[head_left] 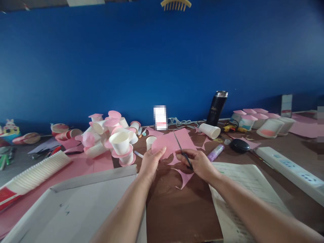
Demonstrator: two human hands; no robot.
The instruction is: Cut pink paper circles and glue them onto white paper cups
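Note:
My left hand pinches the near left edge of a sheet of pink paper, thumb on top. In my right hand is a pair of black-handled scissors, its blades reaching up across the pink paper. The paper's left side has a rounded edge. A curved pink offcut lies on the brown table just below the hands. Behind my left hand stands a white paper cup, partly hidden. A purple glue stick rests to the right of the scissors.
On the left are many white cups with pink paper pieces, a long stack of cups and a white box lid. To the right sit a black bottle, a tipped cup, a power strip and a printed sheet.

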